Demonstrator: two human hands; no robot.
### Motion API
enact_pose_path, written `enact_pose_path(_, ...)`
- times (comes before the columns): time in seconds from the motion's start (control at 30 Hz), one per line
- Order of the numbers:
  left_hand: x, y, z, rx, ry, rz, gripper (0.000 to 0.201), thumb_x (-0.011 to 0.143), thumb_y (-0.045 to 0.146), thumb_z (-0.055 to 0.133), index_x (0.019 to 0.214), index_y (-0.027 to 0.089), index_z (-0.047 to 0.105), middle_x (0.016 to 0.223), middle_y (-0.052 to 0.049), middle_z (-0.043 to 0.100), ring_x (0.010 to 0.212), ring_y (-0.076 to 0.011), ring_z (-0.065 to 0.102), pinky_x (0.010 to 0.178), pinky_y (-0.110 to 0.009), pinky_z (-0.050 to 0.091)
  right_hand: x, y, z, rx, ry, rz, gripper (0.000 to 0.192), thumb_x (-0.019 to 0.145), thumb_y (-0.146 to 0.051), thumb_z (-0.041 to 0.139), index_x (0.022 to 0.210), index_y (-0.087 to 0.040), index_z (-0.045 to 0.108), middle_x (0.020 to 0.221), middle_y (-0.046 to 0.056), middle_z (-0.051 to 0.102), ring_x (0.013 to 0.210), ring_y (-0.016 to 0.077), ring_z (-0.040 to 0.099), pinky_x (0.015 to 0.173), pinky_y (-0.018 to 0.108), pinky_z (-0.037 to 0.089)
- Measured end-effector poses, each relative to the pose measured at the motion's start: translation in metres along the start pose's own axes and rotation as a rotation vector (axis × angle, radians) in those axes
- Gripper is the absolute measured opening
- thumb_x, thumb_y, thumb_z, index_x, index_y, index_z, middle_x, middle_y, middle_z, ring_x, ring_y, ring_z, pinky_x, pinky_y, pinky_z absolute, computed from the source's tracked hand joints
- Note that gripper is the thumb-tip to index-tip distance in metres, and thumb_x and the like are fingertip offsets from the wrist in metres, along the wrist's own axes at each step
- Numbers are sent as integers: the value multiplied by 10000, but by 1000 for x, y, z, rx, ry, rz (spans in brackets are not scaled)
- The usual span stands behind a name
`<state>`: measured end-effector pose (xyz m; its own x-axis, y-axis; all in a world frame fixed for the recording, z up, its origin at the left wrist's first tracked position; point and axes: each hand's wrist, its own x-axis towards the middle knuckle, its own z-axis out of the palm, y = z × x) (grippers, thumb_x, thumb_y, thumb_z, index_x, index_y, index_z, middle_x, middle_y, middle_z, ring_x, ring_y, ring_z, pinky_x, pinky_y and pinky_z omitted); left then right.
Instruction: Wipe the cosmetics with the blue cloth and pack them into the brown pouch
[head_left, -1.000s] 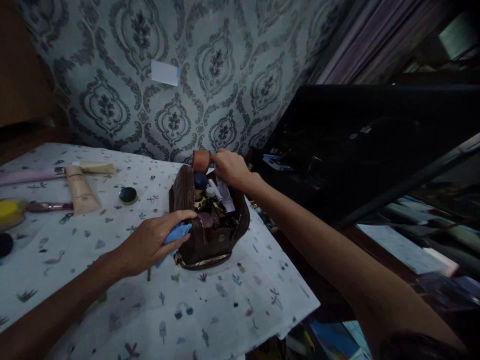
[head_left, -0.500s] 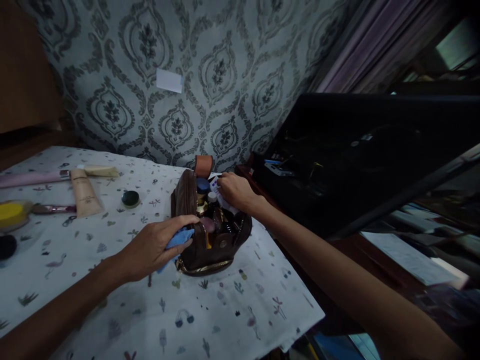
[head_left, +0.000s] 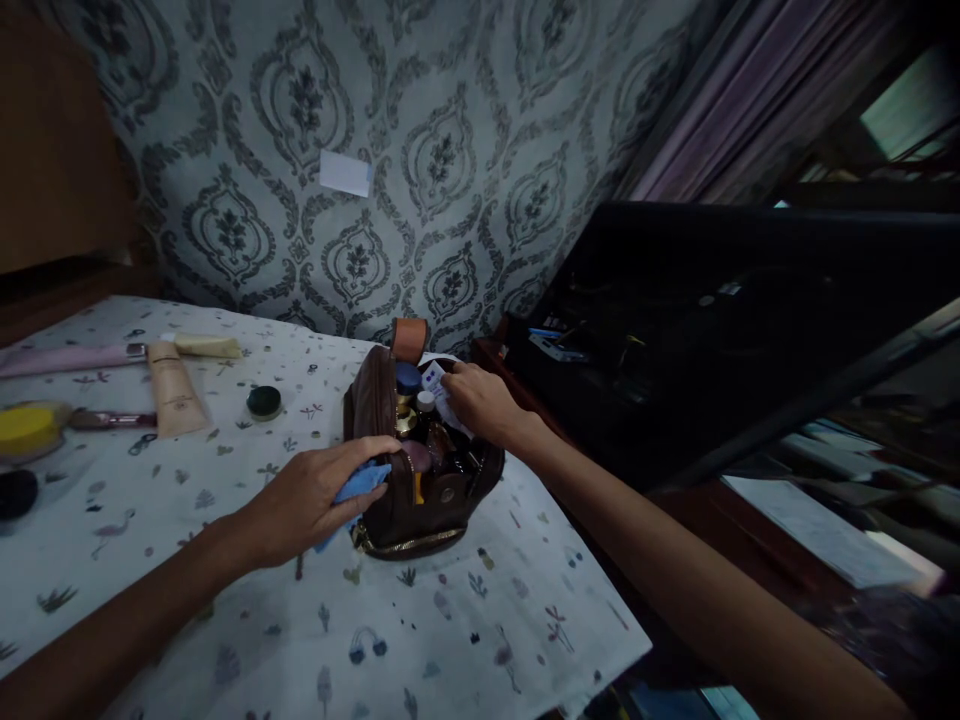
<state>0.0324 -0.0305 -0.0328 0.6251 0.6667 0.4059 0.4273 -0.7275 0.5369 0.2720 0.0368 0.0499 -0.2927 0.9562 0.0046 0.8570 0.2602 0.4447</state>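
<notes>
An open brown leather toiletry bag (head_left: 442, 505) stands on a table with a white patterned cloth (head_left: 420, 620). Small bottles and jars fill it, among them a blue-capped one (head_left: 408, 377). My left hand (head_left: 311, 498) presses against the bag's near left side with a blue cloth (head_left: 358, 486) under the fingers. My right hand (head_left: 480, 402) reaches over the bag's far right rim and pinches a small white packet (head_left: 436, 382) that sticks up from the inside.
On the cloth to the left lie a beige tube (head_left: 174, 400), a round dark jar (head_left: 264, 401), a brush (head_left: 112, 419), a pink tube (head_left: 64, 358) and a yellow sponge (head_left: 26, 425). A black open case (head_left: 712, 320) stands right of the table. Patterned wallpaper rises behind.
My right hand has moved from the bag's orange handle down into the opening and taken hold of the white packet. The left hand has stayed on the bag with the cloth.
</notes>
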Motion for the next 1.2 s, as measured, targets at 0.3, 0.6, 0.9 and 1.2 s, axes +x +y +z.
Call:
enact_pose_path(0.3, -1, -2, -1, -16, -3, 14, 414, 1024, 435, 387, 1427, 337, 389, 1331, -58, 639, 1026, -206, 699, 776, -277, 563, 0, 4, 1, 51, 59, 61, 325, 952, -109, 395, 1233, -120, 557, 1167, 149, 652, 1063, 257, 637, 829, 308, 476)
enact_pose_path(0.6, -1, 1, -3, -17, -14, -10, 416, 1024, 441, 378, 1420, 318, 403, 1207, -63, 680, 842, -162, 700, 722, -272, 560, -3, -20, 4, 29, 17, -24, 290, 947, -119, 417, 1180, -124, 588, 1147, 180, 645, 982, 260, 691, 743, 304, 510)
enact_pose_path(0.9, -1, 0, -1, -38, -7, -12, 413, 1022, 428, 379, 1416, 308, 414, 1247, -76, 669, 922, -183, 696, 748, -271, 546, -12, -19, 7, -46, -19, -82, 383, 959, -121, 384, 1330, -71, 460, 1101, 202, 676, 978, 298, 700, 714, 351, 525)
enact_pose_path(1.2, -2, 0, -1, -8, -50, -49, 435, 1024, 474, 360, 1433, 328, 370, 1289, -70, 651, 753, -151, 686, 663, -267, 520, -13, -22, 4, -6, -26, -57, 330, 992, -254, 436, 1278, -104, 504, 1077, 177, 689, 950, 287, 704, 685, 325, 496)
